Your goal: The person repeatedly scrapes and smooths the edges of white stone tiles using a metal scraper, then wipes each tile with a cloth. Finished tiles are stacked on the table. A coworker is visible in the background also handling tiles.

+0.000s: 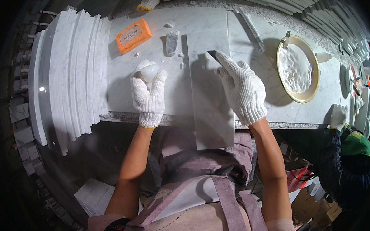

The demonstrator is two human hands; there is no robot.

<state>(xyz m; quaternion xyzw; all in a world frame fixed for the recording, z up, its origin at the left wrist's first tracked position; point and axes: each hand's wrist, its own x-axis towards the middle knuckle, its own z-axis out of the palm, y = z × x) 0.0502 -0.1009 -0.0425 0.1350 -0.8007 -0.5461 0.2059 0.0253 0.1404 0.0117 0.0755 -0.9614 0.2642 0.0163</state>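
My left hand (148,97), in a white knit glove, has its fingers closed round a smooth, rounded, milky-white lump (149,73) above the worktop. My right hand (245,91), gloved alike, grips a thin dark flat blade (213,55), whose tip shows past the fingertips; any handle is hidden. It is over a long grey-white stone slab (210,104), which lies on the worktop and juts past its front edge toward me. Whether the blade touches the slab I cannot tell.
An orange box (133,36) and a grey ridged piece (172,43) lie beyond my left hand. Upright stone slabs (70,76) stand at left. At right are a bowl (315,78) of white material with a metal spatula (287,39), and another person's gloved hand (339,116).
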